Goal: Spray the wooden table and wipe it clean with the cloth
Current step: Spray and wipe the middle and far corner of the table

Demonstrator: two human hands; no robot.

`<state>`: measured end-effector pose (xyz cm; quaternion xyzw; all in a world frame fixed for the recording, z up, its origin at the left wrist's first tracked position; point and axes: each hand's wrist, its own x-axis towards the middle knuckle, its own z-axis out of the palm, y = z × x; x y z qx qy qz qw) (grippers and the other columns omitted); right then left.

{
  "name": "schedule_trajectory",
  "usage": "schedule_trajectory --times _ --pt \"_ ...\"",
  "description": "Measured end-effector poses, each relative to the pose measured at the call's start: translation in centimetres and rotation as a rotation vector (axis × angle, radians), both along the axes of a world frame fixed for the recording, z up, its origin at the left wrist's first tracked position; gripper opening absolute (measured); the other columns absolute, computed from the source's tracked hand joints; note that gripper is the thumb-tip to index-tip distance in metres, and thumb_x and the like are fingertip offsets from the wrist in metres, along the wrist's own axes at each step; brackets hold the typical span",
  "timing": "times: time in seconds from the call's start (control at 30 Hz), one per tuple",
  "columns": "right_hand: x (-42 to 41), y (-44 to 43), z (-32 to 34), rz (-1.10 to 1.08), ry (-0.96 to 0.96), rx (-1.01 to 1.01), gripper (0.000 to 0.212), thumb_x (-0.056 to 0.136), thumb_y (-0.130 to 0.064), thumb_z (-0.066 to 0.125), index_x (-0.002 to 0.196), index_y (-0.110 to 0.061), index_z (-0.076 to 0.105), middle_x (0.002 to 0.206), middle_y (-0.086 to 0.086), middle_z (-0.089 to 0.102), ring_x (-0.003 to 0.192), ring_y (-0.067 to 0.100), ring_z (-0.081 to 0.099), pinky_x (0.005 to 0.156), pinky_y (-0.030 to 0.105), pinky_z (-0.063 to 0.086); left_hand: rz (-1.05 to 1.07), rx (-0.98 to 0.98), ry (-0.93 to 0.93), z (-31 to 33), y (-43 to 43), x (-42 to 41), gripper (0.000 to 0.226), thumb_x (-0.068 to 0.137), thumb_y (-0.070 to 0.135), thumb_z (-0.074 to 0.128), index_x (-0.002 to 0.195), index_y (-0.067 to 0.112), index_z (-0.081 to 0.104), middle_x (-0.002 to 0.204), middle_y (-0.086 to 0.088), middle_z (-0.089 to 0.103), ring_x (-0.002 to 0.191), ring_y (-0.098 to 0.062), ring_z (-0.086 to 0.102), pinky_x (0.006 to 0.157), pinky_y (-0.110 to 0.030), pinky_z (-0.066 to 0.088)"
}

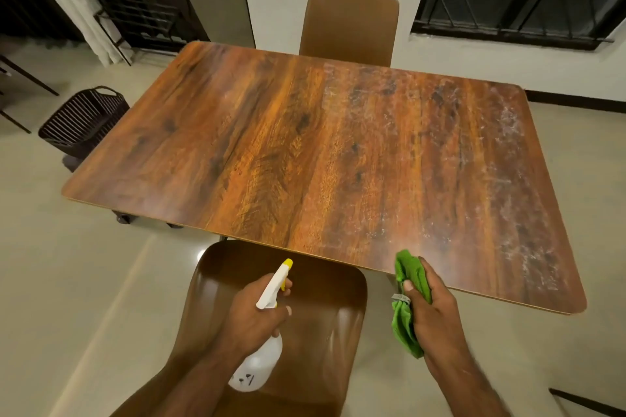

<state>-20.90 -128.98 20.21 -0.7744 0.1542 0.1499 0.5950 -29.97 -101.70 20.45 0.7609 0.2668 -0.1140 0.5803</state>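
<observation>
The wooden table (305,152) fills the middle of the view, its right half streaked with whitish smears and droplets. My left hand (254,311) grips a white spray bottle (261,362) with a yellow nozzle tip, held over the near chair and pointing toward the table's front edge. My right hand (430,311) grips a bunched green cloth (406,315) just in front of the table's near edge, not touching the top.
A brown chair (325,315) stands right below my hands at the table's near side. Another brown chair (349,24) sits at the far side. A dark slatted basket (81,122) stands on the floor to the left.
</observation>
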Motion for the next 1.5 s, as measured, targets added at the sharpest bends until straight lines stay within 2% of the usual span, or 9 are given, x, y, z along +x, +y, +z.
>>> schedule_trajectory --times 0.23,0.43,0.6,0.8,0.9,1.1,1.27,1.37,1.5 --pt "0.9 0.9 -3.2 -0.051 0.024 -0.010 0.053 0.101 -0.016 0.059 0.149 -0.034 0.046 0.140 -0.014 0.057 0.124 0.010 0.057 0.112 0.045 0.043 -0.004 0.062 0.038 -3.0 1.5 1.9 0.027 0.083 -0.004 0.072 0.097 0.019 0.070 0.094 -0.008 0.069 0.076 -0.026 0.068 0.057 -0.031 0.060" --pt "0.9 1.5 -4.1 -0.062 0.027 -0.020 0.053 0.101 -0.021 0.060 0.148 -0.041 0.044 0.142 -0.013 0.057 0.125 0.014 0.058 0.110 0.048 0.045 -0.159 0.079 0.000 -2.9 0.8 2.9 0.035 0.080 0.004 0.077 0.100 0.031 0.070 0.097 0.012 0.072 0.069 -0.007 0.066 0.067 -0.024 0.054" --pt "0.9 2.1 -3.7 -0.075 0.005 -0.052 0.053 0.102 -0.019 0.058 0.150 -0.035 0.043 0.145 -0.009 0.054 0.129 0.017 0.055 0.112 0.048 0.043 -0.185 0.104 -0.013 -3.0 -0.8 4.4 0.024 0.078 0.005 0.071 0.090 0.026 0.068 0.084 0.008 0.069 0.080 -0.015 0.068 0.065 -0.037 0.061" --pt "1.6 5.4 -2.0 0.121 -0.134 -0.202 0.058 0.101 -0.009 0.055 0.154 -0.025 0.036 0.147 -0.013 0.044 0.119 0.001 0.053 0.088 0.001 0.039 -0.060 0.014 -0.011 -2.4 0.4 3.8 0.038 0.082 0.003 0.077 0.108 0.030 0.068 0.105 0.006 0.069 0.086 -0.023 0.070 0.065 -0.035 0.063" --pt "2.0 8.7 -4.0 0.480 -0.274 -0.435 0.070 0.094 -0.004 0.060 0.155 -0.027 0.034 0.148 -0.010 0.048 0.123 0.009 0.056 0.103 0.024 0.048 -0.003 0.018 -0.012 -2.4 1.3 3.2 0.039 0.082 -0.001 0.076 0.107 0.029 0.068 0.104 0.003 0.069 0.079 -0.025 0.069 0.057 -0.029 0.060" --pt "3.6 14.5 -7.2 0.925 -0.551 -0.645 0.092 0.076 0.013 0.065 0.157 -0.014 0.030 0.162 0.010 0.030 0.151 0.027 0.026 0.124 0.037 0.009 0.047 0.033 0.010 -2.2 2.7 2.5 0.039 0.084 0.000 0.076 0.112 0.025 0.068 0.107 0.003 0.071 0.072 -0.023 0.065 0.052 -0.018 0.054" --pt "5.4 16.5 -7.1 0.823 -0.482 -0.715 0.089 0.086 0.011 0.057 0.160 -0.014 0.015 0.167 0.005 0.016 0.154 0.022 0.012 0.114 0.027 -0.008 0.084 0.036 0.007 -1.8 3.3 2.0 0.038 0.085 -0.003 0.074 0.114 0.020 0.068 0.098 -0.001 0.070 0.065 -0.018 0.066 0.052 -0.008 0.049" --pt "5.4 18.7 -7.5 0.965 -0.548 -0.681 0.097 0.083 0.006 0.066 0.160 -0.013 0.011 0.167 0.004 0.010 0.154 0.021 0.008 0.117 0.027 -0.007 0.108 0.017 -0.004 -1.6 3.4 2.0 0.036 0.085 -0.004 0.073 0.112 0.019 0.067 0.077 -0.001 0.065 0.060 -0.007 0.065 0.051 -0.005 0.046" --pt "7.9 20.0 -8.1 0.888 -0.559 -0.651 0.089 0.083 0.009 0.060 0.159 -0.009 0.017 0.165 0.009 0.020 0.153 0.025 0.016 0.120 0.028 -0.003 0.101 0.016 -0.029 -1.5 3.9 2.2 0.035 0.084 -0.005 0.073 0.112 0.017 0.068 0.077 -0.002 0.065 0.064 -0.017 0.063 0.051 -0.006 0.046"
